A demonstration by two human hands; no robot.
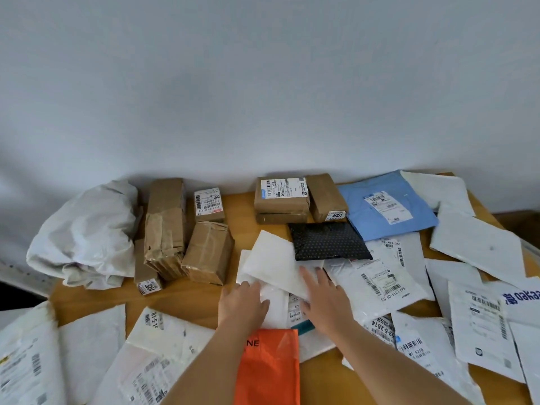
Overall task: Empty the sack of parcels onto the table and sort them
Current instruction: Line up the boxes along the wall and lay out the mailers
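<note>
Left hand (244, 302) flat, fingers straight, pressing white mailer (273, 305). Right hand (324, 299) beside, spread loose on same mailer. Orange bag (267, 366) below wrists. Black pouch (328, 241) beyond fingertips.

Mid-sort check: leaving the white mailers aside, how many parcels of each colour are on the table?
Brown boxes: 7, as far as the stacks show
Blue mailer: 1
Black dotted mailer: 1
Orange mailer: 1
Total: 10
</note>
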